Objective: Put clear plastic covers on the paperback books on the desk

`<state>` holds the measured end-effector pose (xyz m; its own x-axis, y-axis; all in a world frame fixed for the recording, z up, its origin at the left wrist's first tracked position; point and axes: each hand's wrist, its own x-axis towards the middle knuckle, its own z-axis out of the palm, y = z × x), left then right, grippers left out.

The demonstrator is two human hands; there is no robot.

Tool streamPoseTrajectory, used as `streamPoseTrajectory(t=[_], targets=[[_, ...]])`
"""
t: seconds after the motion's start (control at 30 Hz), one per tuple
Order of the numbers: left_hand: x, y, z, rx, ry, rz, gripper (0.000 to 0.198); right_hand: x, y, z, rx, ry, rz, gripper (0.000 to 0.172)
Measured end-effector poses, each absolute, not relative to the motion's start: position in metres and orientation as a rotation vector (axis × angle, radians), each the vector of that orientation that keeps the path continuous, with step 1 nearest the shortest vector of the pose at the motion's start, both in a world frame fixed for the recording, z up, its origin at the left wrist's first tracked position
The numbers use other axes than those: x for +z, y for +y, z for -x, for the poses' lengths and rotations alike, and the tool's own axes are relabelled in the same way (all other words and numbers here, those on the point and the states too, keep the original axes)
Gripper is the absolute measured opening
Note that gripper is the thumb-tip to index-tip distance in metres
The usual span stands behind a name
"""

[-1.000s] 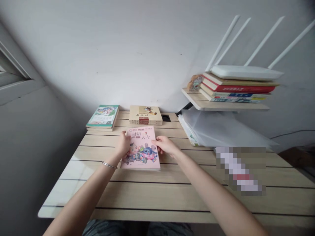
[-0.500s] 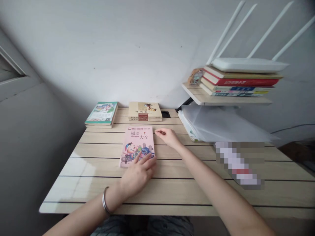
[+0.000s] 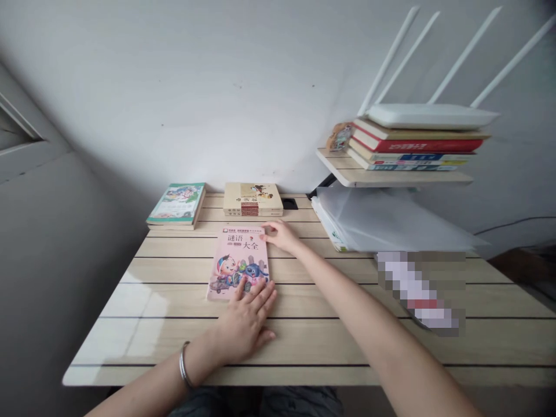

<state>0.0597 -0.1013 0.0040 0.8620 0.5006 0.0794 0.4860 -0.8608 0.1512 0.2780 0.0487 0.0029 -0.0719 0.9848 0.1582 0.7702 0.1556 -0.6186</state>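
Note:
A pink picture-covered book (image 3: 238,259) with a cartoon child and a blue animal lies closed on the wooden desk. My left hand (image 3: 247,315), with a silver bangle at its wrist, rests flat with fingers spread over the book's lower right part. At the top right corner of the book is my right hand (image 3: 280,234). Its thumb touches the cover near the right edge and its index finger reaches over the top edge, gripping the corner.
Behind the book stands a stack of cream books (image 3: 252,200), with green-edged books (image 3: 177,205) to its left. On the right, a raised shelf (image 3: 391,178) carries stacked books (image 3: 421,145) and a white router (image 3: 430,116). Plastic folders (image 3: 382,217) lie below it, near a blurred-out object (image 3: 417,292).
My right hand has moved left from beside the book onto its top right corner. The fingers of my left hand have spread, its thumb now out to the side.

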Motion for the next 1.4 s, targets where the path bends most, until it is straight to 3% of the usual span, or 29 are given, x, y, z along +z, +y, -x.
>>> streamPoseTrajectory(t=[0.27, 0.43, 0.57, 0.7, 0.8, 1.0, 1.3, 1.4], targets=[[0.005, -0.105, -0.064, 0.169, 0.763, -2.900, 0.069, 0.006, 0.076, -0.273, 0.603, -1.780, 1.799, 0.021], [0.012, -0.098, -0.044, 0.498, 0.959, -2.822, 0.037, 0.007, 0.071, -0.273, 0.538, -1.743, 1.737, 0.021], [0.025, -0.075, 0.005, 0.803, 1.249, -2.607, 0.030, 0.015, 0.021, -0.269, 0.388, -1.732, 1.648, 0.023], [0.024, -0.070, 0.035, 0.639, 1.136, -2.732, 0.036, 0.023, -0.074, -0.231, 0.144, -2.023, 1.432, 0.026], [0.011, -0.084, 0.034, 0.377, 1.020, -2.910, 0.046, 0.019, -0.137, -0.178, 0.028, -2.206, 1.353, 0.040], [-0.004, -0.103, 0.032, 0.222, 0.996, -3.038, 0.061, -0.008, -0.170, -0.120, 0.045, -2.197, 1.570, 0.064], [0.002, -0.101, 0.039, 0.291, 0.973, -2.957, 0.062, -0.026, -0.181, -0.179, -0.040, -2.052, 1.815, 0.070], [0.005, -0.099, 0.041, 0.373, 0.956, -2.796, 0.051, -0.026, -0.179, -0.198, 0.018, -1.918, 1.792, 0.060]])
